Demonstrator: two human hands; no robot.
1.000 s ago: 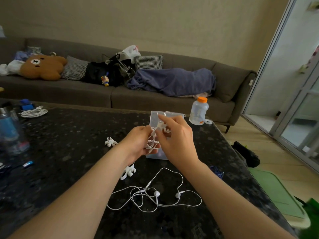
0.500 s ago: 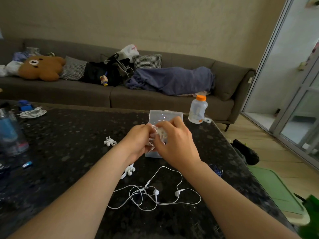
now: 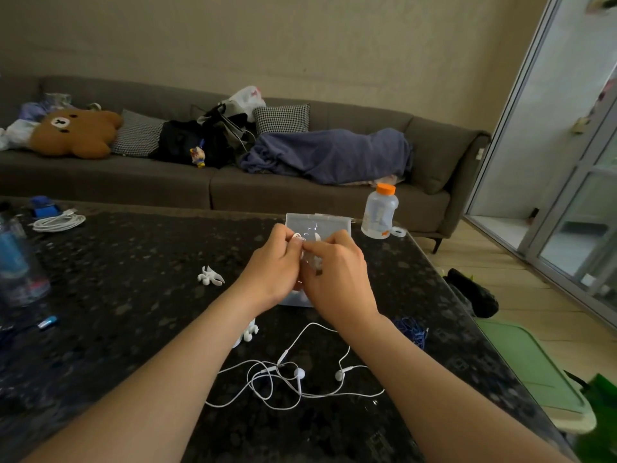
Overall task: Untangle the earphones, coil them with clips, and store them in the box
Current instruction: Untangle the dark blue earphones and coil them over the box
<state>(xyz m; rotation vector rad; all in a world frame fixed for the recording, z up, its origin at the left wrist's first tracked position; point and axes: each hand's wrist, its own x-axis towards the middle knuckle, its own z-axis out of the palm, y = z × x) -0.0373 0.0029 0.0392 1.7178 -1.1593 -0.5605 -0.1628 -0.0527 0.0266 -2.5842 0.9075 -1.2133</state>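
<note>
- Head view, looking down over a dark speckled table [image 3: 133, 295].
- Left hand [image 3: 272, 265] and right hand [image 3: 337, 279] pressed close together, raised just above a clear box [image 3: 320, 222].
- Fingers of both curled and pinching the bundled earphones [image 3: 297, 236] between them (white loops, mostly hidden by the fingertips; can't tell whether a clip is on yet).
- Clear box flat on the table, partly covered by the hands, its far end showing beyond them.
- Loose earphones [image 3: 293, 375] lying tangled on the table between the two forearms, both buds visible, touched by neither hand.
- One white clip [image 3: 210, 275] on the table left of the left hand, well apart from it.
- Second clip [image 3: 248, 330] half tucked under the left forearm.
- Orange-capped bottle [image 3: 380, 212] just right of the box; coiled white cable [image 3: 58, 222] at the far left.
</note>
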